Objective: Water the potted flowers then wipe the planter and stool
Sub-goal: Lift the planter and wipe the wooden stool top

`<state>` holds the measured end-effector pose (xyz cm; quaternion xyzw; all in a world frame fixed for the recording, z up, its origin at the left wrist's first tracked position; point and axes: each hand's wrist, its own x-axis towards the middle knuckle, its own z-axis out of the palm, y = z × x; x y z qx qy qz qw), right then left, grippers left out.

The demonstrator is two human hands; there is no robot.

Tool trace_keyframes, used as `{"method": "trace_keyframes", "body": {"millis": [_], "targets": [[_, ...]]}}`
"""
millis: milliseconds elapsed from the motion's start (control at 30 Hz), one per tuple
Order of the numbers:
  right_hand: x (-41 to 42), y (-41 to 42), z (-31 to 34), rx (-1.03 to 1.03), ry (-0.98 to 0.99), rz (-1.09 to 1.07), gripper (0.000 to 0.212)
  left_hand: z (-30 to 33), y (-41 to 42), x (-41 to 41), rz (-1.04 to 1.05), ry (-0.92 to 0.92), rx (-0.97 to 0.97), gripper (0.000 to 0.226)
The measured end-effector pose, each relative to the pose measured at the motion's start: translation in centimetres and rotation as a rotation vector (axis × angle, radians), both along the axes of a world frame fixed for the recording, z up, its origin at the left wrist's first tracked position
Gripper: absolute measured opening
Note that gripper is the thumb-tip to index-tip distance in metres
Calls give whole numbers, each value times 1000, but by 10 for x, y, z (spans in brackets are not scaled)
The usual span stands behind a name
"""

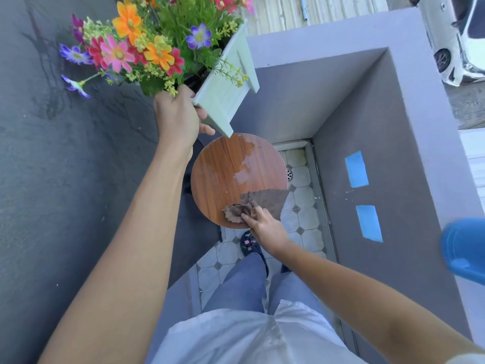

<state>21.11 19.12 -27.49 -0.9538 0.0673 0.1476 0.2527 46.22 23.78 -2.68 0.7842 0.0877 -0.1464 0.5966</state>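
My left hand grips the near end of a pale green planter and holds it lifted and tilted above the stool. Colourful flowers spill out of the planter to the left. Below it stands a round wooden stool with a patch of water on its top. My right hand presses a crumpled brown cloth onto the stool's near right edge; part of the cloth hangs over the rim.
A grey parapet wall with two blue tape patches runs on the right. A blue object, blurred, sits at the right edge. A dark wall fills the left. Tiled floor with a drain lies beneath.
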Motion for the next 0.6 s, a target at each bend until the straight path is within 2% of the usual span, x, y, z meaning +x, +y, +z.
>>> {"method": "trace_keyframes", "body": {"millis": [67,133,267,400,600], "targets": [[0,-10,2,29,-11,-25,45,-2,1,-4,12,12,2,19],[7,-28,7,59,2,-157,43,-5,3,-11,15,23,1,23],[22,-70,17,77,25,-437,44,-14,5,-32,17,57,5,17],[28,-98,26,114,59,-635,46,-31,10,-55,30,86,39,31],[10,-97,46,335,-45,-842,37,-58,17,-98,24,142,152,30]]}}
